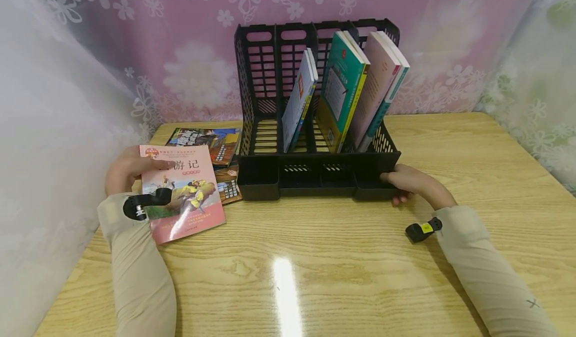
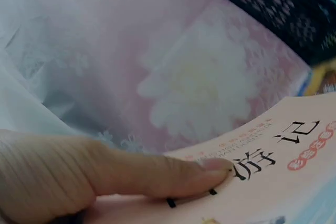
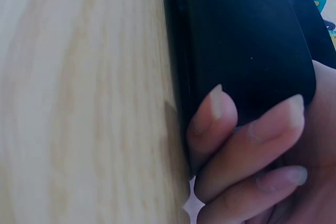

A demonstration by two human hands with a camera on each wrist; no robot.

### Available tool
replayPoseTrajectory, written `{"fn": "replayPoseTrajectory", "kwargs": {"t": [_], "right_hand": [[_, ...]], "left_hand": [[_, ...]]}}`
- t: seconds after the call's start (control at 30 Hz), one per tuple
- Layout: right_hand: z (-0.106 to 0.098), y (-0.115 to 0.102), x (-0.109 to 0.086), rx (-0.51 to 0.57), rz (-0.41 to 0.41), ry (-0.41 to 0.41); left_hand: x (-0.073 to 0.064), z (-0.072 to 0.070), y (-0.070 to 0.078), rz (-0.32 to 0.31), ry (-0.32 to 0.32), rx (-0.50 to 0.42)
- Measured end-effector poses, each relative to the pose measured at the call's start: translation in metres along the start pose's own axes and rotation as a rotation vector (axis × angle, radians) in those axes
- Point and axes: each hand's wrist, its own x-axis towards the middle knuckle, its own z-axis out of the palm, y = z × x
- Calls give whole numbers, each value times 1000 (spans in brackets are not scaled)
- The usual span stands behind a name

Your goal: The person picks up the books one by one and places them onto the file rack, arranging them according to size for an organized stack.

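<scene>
Left hand: the left hand (image 1: 128, 169) is grasping the pink book (image 1: 184, 197) by its upper left side, the thumb lying across the title, the other fingers hiding from view.
Pink book: it is leaning toward the tabletop's (image 1: 225, 277) left edge, front cover showing, and is partly covering the dark books (image 1: 204, 137); whether it is touching the wood, I cannot tell.
Right hand: the right hand (image 1: 416, 182) is grasping the front right corner of the rack (image 1: 317, 192), fingers curling round its outside, thumb reaching over the rim.
Rack: it is standing at the tabletop's back edge, near the middle.
Slots: counting from the left, the white book (image 1: 299, 102) is leaning in the second, the green book (image 1: 342, 92) in the third, the rose book (image 1: 375, 77) and teal book (image 1: 382, 114) together in the fourth.
Dark books: they are lying near the tabletop's back left corner, just beside the rack.
Backdrop: a flowered curtain (image 1: 202, 77) is hanging behind the back edge.
</scene>
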Motion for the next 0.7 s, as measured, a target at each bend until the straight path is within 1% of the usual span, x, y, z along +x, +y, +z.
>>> {"fn": "replayPoseTrajectory", "kwargs": {"t": [0.1,0.13,0.27,0.4,0.47,0.53,0.57,0.63,0.7], "right_hand": [[-1,0,0,0,4,-2],[-1,1,0,1,3,-3],[-1,2,1,-4,0,-3],[0,3,2,-11,0,3],[0,3,2,-9,-1,-1],[0,2,2,-5,-1,-5],[0,2,2,-4,-1,-6],[0,2,1,-4,-1,-9],[-1,2,1,-3,-1,-5]], "left_hand": [[-2,0,2,29,-19,-49],[-3,0,3,50,-30,-87],[-9,-2,10,103,-59,-236],[-15,-2,20,180,-64,-407],[-18,0,27,232,-60,-466],[-21,2,33,283,-31,-463],[-23,4,37,304,-5,-445],[-27,7,44,343,53,-394],[-31,12,52,369,116,-340]]}}
